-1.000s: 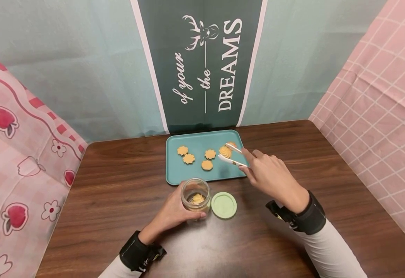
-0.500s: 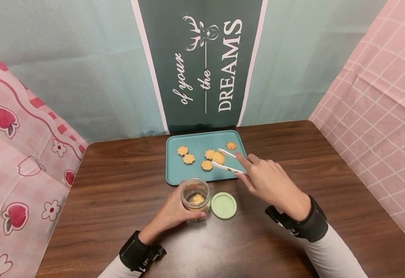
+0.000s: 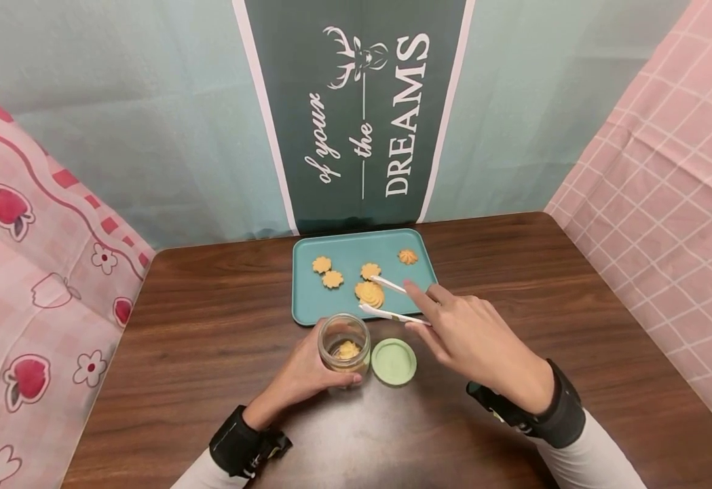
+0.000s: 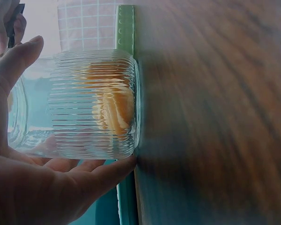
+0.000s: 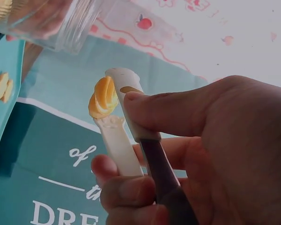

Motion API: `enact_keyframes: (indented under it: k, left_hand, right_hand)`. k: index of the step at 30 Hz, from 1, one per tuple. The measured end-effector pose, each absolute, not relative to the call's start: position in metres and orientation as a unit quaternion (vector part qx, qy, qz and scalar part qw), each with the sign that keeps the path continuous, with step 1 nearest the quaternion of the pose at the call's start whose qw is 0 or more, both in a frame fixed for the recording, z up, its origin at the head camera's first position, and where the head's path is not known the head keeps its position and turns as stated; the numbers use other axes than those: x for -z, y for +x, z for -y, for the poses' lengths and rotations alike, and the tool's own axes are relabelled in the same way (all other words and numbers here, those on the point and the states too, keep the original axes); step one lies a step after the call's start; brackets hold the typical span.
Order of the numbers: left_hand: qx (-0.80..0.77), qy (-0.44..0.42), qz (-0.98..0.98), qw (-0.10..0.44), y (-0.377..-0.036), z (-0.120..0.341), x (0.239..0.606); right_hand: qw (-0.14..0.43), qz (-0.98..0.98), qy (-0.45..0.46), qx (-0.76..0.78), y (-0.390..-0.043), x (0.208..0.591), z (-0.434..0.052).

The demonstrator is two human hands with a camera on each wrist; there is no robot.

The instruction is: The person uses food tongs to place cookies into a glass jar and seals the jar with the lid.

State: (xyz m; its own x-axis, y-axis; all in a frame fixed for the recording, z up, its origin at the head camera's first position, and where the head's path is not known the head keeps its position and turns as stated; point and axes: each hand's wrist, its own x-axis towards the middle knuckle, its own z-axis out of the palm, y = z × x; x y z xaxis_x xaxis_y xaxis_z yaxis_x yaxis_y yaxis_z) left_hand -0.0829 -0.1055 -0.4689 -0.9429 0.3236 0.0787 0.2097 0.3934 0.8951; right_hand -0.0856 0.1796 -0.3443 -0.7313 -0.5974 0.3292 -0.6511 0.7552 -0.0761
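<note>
My left hand (image 3: 307, 370) grips a ribbed glass jar (image 4: 91, 103) that stands upright on the table, its mouth uncovered. Piped butter cookies (image 4: 113, 105) lie at the bottom of the jar. With my right hand (image 3: 474, 333) I hold white tongs (image 3: 395, 316) with dark handles, thumb on one arm and fingers round the other. Between the tong tips is a swirled cookie (image 5: 103, 98), raised over the near edge of the teal tray (image 3: 303, 302), and in the head view it hides a cookie below. A light green lid (image 3: 394, 362) lies just right of the jar.
Several cookies are spread over the tray: two touching at the left (image 3: 332, 279), one near the middle (image 3: 370, 270), one at the far right (image 3: 408, 256). Cloth-covered walls (image 3: 209, 149) stand behind and on both sides of the brown wooden table (image 3: 209, 292).
My right hand has carried the swirled cookie in the tongs from the tray's right side leftward and toward me, uncovering the far-right cookie. The left hand and jar have stayed put.
</note>
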Motion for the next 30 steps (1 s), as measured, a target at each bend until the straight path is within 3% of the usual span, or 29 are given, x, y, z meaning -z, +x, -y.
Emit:
enact_keyframes:
  k: [30]
  left_hand:
    - [-0.528, 0.161, -0.832, 0.061, -0.082, 0.106, 0.469]
  right_hand:
    - [0.150, 0.893, 0.418, -0.079, -0.066, 0.349, -0.165]
